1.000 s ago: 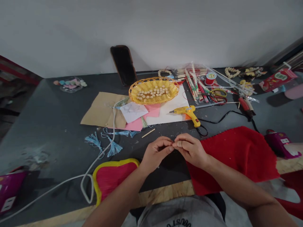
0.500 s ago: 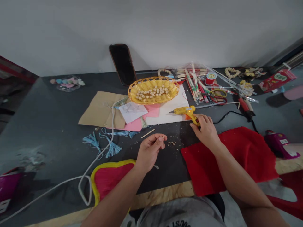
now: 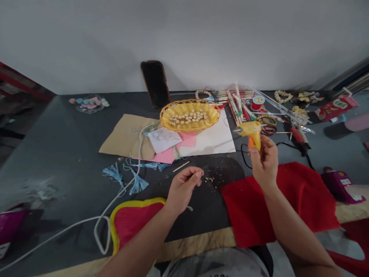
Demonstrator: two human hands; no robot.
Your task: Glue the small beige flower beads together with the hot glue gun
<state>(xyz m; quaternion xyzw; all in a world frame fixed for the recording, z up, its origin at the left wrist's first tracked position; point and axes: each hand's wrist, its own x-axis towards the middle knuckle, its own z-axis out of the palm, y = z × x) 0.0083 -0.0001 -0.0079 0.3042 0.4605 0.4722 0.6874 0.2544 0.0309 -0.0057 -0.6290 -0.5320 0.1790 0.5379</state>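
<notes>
My right hand (image 3: pixel 264 161) is closed around the handle of a yellow hot glue gun (image 3: pixel 249 131), lifted above the table with its nozzle toward the left. Thumb and forefinger of my left hand (image 3: pixel 186 186) are pinched together over the dark tabletop; whatever is between them is too small to name. Beside those fingertips lie several tiny pale bits (image 3: pixel 209 179). A short thin wooden stick (image 3: pixel 181 166) rests just beyond my left hand. Farther back stands a yellow woven basket (image 3: pixel 165 112) holding small pale flower-shaped pieces (image 3: pixel 190 116).
Red cloth (image 3: pixel 300 192) lies under my right forearm. Blue tassels (image 3: pixel 138 184) and a white cable (image 3: pixel 102 215) are at left. A phone (image 3: pixel 156 84) leans on the wall. Scissors (image 3: pixel 268 125), a red thread spool (image 3: pixel 257 103) and wrapped sticks crowd the back right.
The glue gun has been raised off the white sheet and moved right in my right hand, which now wraps its handle. My left hand keeps its pinch in nearly the same place.
</notes>
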